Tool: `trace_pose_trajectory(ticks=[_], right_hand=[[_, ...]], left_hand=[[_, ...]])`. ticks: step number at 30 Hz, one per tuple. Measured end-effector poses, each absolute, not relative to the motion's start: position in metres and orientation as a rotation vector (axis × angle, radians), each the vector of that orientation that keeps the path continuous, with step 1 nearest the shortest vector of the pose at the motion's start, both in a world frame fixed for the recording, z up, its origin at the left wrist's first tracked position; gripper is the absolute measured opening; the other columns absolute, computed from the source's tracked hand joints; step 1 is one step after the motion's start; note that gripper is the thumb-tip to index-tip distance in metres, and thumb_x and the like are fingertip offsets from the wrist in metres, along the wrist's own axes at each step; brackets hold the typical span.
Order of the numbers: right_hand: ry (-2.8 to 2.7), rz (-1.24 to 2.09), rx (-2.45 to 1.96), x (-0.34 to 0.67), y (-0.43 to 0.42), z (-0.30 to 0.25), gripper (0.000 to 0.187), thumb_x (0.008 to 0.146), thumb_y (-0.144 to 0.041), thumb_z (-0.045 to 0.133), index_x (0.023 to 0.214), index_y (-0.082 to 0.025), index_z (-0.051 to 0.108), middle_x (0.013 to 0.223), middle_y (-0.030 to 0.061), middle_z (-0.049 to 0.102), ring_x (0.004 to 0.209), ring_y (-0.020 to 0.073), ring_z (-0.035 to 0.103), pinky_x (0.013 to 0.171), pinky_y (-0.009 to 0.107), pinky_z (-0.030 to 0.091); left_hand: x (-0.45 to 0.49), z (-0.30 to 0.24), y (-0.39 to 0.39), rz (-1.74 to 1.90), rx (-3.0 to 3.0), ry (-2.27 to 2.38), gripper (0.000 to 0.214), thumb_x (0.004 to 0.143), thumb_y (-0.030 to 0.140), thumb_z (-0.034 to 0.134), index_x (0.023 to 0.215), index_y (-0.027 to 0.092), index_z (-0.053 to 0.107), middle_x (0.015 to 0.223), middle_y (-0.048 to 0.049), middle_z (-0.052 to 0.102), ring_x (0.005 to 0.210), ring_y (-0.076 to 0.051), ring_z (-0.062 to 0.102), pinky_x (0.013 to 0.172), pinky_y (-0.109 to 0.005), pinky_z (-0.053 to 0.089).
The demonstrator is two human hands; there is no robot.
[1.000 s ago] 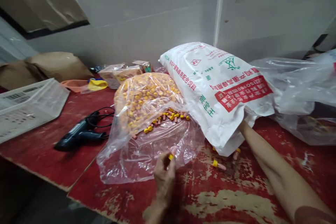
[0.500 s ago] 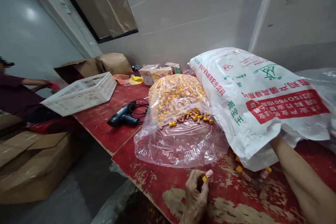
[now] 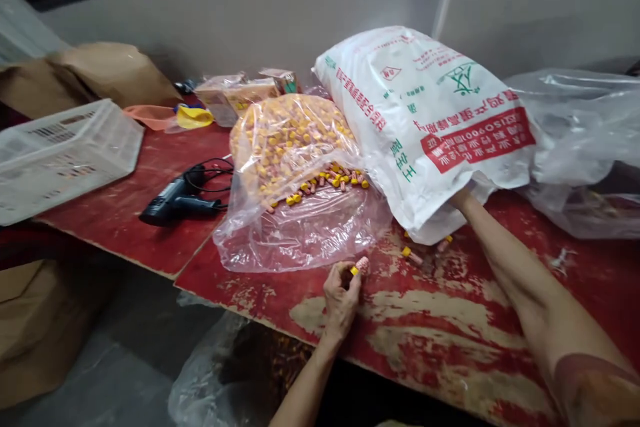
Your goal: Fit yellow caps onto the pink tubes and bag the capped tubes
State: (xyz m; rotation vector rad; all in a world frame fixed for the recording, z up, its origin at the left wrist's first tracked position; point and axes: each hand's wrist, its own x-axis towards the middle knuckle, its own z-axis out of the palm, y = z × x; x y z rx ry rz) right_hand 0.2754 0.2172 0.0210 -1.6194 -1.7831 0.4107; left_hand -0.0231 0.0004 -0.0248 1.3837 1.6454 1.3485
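head view: the left hand [image 3: 343, 297] pinches a yellow-capped pink vial [image 3: 363, 265] between thumb and fingertips, just above the worn red tabletop [image 3: 235, 293] and near the close edge of a clear plastic bag [image 3: 305, 240]. many similar capped vials [image 3: 290, 133] fill that bag, some showing at its mouth. the right forearm [image 3: 520, 267] runs into the open end of a white sack [image 3: 380, 113] printed in red and green; the right hand is hidden inside, so i cannot tell whether it grips anything. a few loose vials [image 3: 407, 252] lie by the sack's lower corner. left of the clear bag rests a dark corded heat gun [image 3: 175, 201], with a white plastic crate [image 3: 95, 167] beyond it.
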Motion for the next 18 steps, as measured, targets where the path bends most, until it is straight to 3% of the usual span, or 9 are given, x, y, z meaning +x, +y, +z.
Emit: trace_pose_trajectory(ticks=[3,6,9,13,18], right_hand=[[-1.825,0.264,-1.772,0.29,0.174,0.017,0.023,0.089,-0.022,0.051,0.094,-0.003,0.063,0.101,0.0189,0.061,0.106,0.0298,0.053,0.094,0.046,0.036],[-1.935,0.273,-1.744,0.297,0.101,0.019,0.026,0.087,-0.027,0.049,0.103,-0.012,0.063,0.101,0.0146,0.062,0.098,0.0271,0.057,0.088,0.042,0.042],[-2.057,0.641,-1.51,0.288,0.03,0.021,0.031,0.091,-0.035,0.043,0.113,-0.021,0.061,0.106,0.0087,0.063,0.095,0.0221,0.058,0.083,0.036,0.047],[-2.146,0.84,-1.391,0.261,-0.017,0.023,0.035,0.091,-0.036,0.043,0.119,-0.022,0.058,0.11,0.0084,0.062,0.101,0.0222,0.057,0.088,0.037,0.046],[-2.203,0.902,-1.303,0.248,-0.024,0.029,0.034,0.09,-0.036,0.046,0.117,-0.021,0.061,0.105,0.0093,0.062,0.097,0.0217,0.057,0.086,0.037,0.045]], left_hand=[[-0.026,-0.03,0.002,1.388,1.339,1.566,0.017,0.081,0.031,0.059,0.091,0.018,0.062,0.086,-0.0028,0.062,0.076,-0.013,0.058,0.069,-0.023,0.047],[-0.023,-0.028,0.001,1.412,1.277,1.47,0.019,0.08,0.031,0.06,0.094,0.018,0.063,0.092,-0.0038,0.061,0.08,-0.013,0.059,0.073,-0.024,0.048],[-0.008,-0.018,-0.008,1.331,1.237,1.32,0.022,0.079,0.033,0.062,0.096,0.019,0.065,0.097,-0.0042,0.058,0.083,-0.014,0.059,0.071,-0.024,0.049],[0.018,-0.002,-0.026,1.215,1.312,1.135,0.02,0.08,0.03,0.061,0.096,0.02,0.068,0.098,-0.0049,0.059,0.089,-0.015,0.059,0.076,-0.025,0.05],[0.023,0.001,-0.041,1.194,1.188,1.105,0.022,0.078,0.031,0.064,0.096,0.018,0.066,0.09,-0.0034,0.06,0.079,-0.013,0.059,0.07,-0.024,0.049]])
